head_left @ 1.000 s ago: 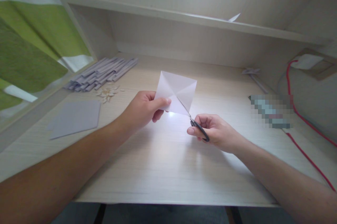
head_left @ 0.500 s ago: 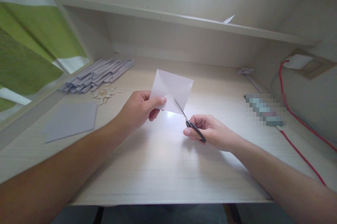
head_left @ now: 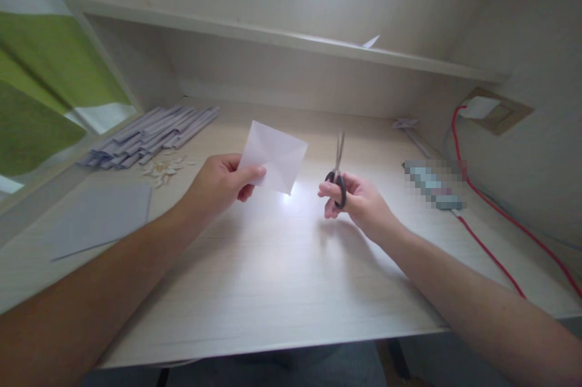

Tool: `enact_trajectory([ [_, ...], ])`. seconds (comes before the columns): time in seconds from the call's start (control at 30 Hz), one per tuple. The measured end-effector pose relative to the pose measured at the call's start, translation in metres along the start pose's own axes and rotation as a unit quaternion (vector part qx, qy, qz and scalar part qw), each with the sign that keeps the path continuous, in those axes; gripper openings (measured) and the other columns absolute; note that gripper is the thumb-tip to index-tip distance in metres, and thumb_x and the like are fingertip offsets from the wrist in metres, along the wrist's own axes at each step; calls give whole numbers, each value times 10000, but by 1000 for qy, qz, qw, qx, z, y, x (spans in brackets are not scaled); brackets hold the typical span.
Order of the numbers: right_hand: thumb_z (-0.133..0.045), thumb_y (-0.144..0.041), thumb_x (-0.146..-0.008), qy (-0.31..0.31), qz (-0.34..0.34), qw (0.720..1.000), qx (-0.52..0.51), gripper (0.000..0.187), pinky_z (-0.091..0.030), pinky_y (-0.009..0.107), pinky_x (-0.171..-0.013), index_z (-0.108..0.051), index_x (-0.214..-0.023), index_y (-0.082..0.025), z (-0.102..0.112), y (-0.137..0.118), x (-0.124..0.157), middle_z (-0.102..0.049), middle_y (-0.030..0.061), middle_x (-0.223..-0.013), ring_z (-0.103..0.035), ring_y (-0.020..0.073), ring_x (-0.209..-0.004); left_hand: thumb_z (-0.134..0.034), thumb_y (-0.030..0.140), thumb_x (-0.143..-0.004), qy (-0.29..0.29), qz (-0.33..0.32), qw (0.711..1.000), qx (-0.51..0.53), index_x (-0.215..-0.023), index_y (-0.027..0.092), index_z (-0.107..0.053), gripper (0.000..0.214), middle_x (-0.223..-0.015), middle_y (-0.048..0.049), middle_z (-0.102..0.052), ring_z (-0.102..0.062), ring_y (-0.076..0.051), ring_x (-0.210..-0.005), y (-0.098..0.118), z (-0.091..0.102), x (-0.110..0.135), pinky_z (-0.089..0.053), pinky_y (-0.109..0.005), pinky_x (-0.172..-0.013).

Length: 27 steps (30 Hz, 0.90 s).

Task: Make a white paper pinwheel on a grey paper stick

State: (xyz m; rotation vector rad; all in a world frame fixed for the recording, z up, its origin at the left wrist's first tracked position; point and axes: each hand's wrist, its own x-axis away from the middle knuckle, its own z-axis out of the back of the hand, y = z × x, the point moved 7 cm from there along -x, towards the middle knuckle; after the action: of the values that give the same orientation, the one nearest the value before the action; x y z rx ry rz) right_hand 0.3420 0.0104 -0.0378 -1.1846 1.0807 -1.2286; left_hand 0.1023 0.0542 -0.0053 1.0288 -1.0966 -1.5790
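Note:
A square sheet of white paper (head_left: pixel 276 155) with faint diagonal creases is pinched at its left edge by my left hand (head_left: pixel 222 179), thumb on top. My right hand (head_left: pixel 357 198) has its fingers through the black handles of a pair of scissors (head_left: pixel 339 171). Their blades point up and away from me, nearly together and somewhat blurred. Between the blades and the paper's right corner there is a gap. Both hands are held above the desk (head_left: pixel 273 290).
Rolled paper tubes (head_left: pixel 154 135) lie in a pile at back left, beside small pale pieces (head_left: pixel 164 168) and a stack of paper (head_left: pixel 104 214). On the right are a paper pinwheel (head_left: pixel 407 124), a pixelated phone-like object (head_left: pixel 434 185) and a red cable (head_left: pixel 493 250). A shelf (head_left: pixel 273 35) spans the back.
The scissors have come away from the paper and turned upright in my right hand. My left hand still holds the paper. The whole view has shifted slightly.

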Motion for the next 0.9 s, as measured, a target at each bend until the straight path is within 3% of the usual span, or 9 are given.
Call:
enact_trajectory([
  [0.17,-878,-388,-722,85,75,993,-15,364,-485,256,-605,-648,-901,-171,17,-17,2,-700,22,-782,-683,157,-681,-696,254,-747,-110,15,994,-22,-631,170,-666,146,-577,23,-578,-476,-107,-525,1,-18,7,-329,-235,-502],
  [0.3,-900,-369,-674,46,64,997,-8,345,-494,276,-663,-681,-853,-172,8,-15,5,-725,43,-856,-638,149,-718,-702,225,-712,-161,36,986,-40,-686,157,-706,73,-639,14,-620,-522,-121,-597,0,-29,12,-337,-234,-547],
  [0.5,-927,-345,-621,2,23,1000,-15,342,-471,261,-620,-694,-794,-164,-1,-3,6,-677,5,-746,-595,131,-655,-696,246,-713,-182,47,981,-36,-751,144,-738,116,-721,-11,-685,-604,-164,-693,-1,-34,16,-382,-252,-621],
  [0.63,-880,-425,-706,-3,34,999,-10,331,-478,276,-608,-705,-770,-151,-3,-8,8,-671,17,-676,-599,139,-611,-682,242,-714,-185,52,979,-66,-701,143,-712,105,-663,12,-644,-563,-140,-635,0,-33,17,-341,-239,-572],
  [0.8,-939,-365,-611,-33,20,999,-23,361,-437,247,-542,-662,-720,-160,-11,-9,12,-632,-19,-634,-544,110,-560,-673,249,-724,-238,78,966,-55,-692,146,-689,109,-622,25,-609,-540,-127,-579,-5,-42,22,-305,-233,-519],
  [0.9,-937,-313,-606,-49,2,998,-40,344,-452,245,-560,-661,-739,-157,-15,-5,13,-658,-12,-676,-564,113,-589,-694,250,-727,-240,79,967,-36,-670,149,-663,119,-595,34,-584,-523,-115,-558,-6,-44,22,-316,-227,-513],
])
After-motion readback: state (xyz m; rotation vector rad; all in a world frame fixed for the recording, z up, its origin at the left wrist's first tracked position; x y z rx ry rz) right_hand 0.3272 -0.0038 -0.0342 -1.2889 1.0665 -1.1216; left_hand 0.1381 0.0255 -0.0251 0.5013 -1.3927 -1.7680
